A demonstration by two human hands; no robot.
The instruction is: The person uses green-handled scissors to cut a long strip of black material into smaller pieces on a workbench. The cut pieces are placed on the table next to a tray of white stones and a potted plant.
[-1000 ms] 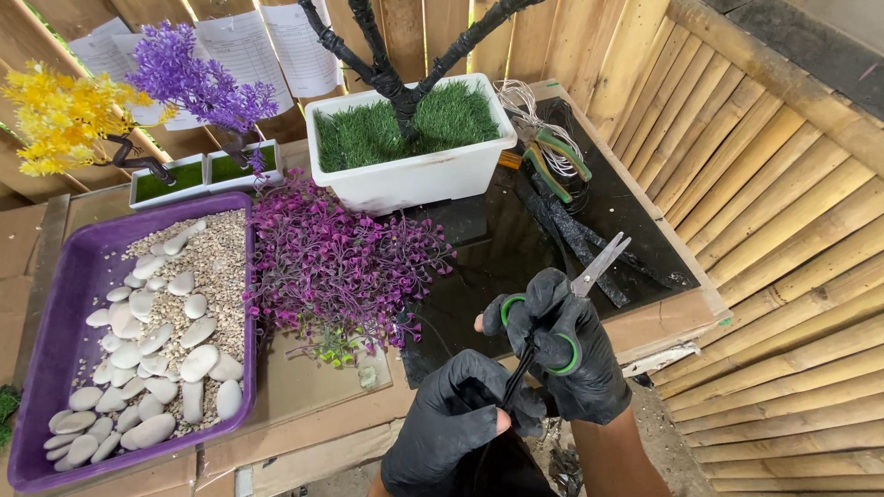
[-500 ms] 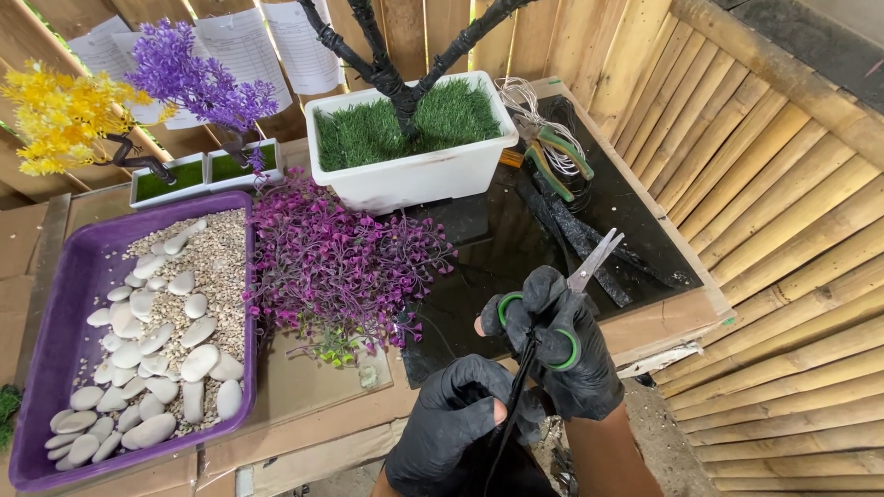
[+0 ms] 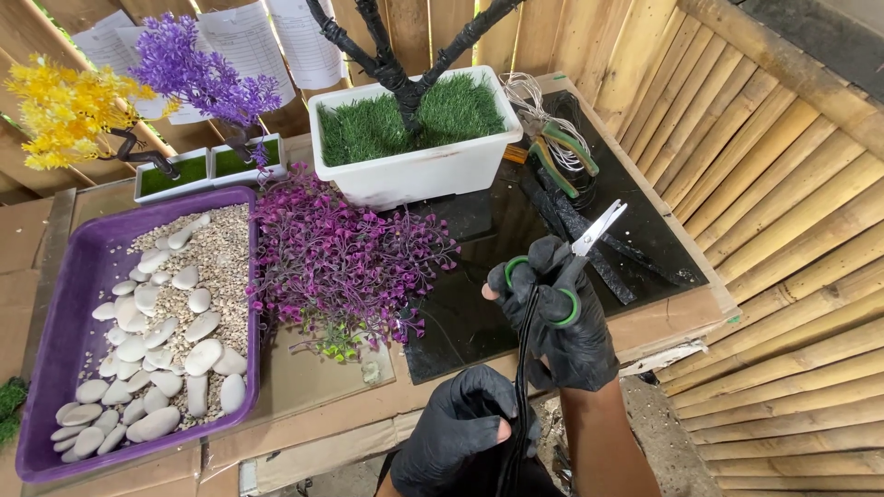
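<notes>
The right hand (image 3: 564, 317) is gripping green-handled scissors (image 3: 573, 267), the left hand (image 3: 460, 433) pinching a black strip (image 3: 523, 368) taut — keeping it straight is helping the blades meet it squarely.

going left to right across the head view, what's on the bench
purple tray of white stones → purple foliage → right hand with scissors → bamboo wall
</notes>
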